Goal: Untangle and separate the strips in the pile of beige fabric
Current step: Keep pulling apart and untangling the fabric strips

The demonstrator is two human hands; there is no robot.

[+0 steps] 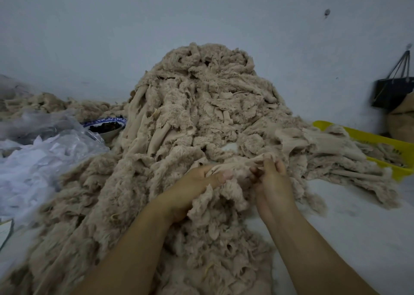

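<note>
Head view: left hand [197, 182] and right hand [273, 178] each pinch one beige strip [243, 161].

Yellow basket [371, 136] partly beneath strips [331, 145]

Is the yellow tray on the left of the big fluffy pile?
No, the yellow tray sits to the right of the beige pile.

Fabric pile [201, 115] centre; bowl [107, 128] left, basket [380, 139] right.
</note>
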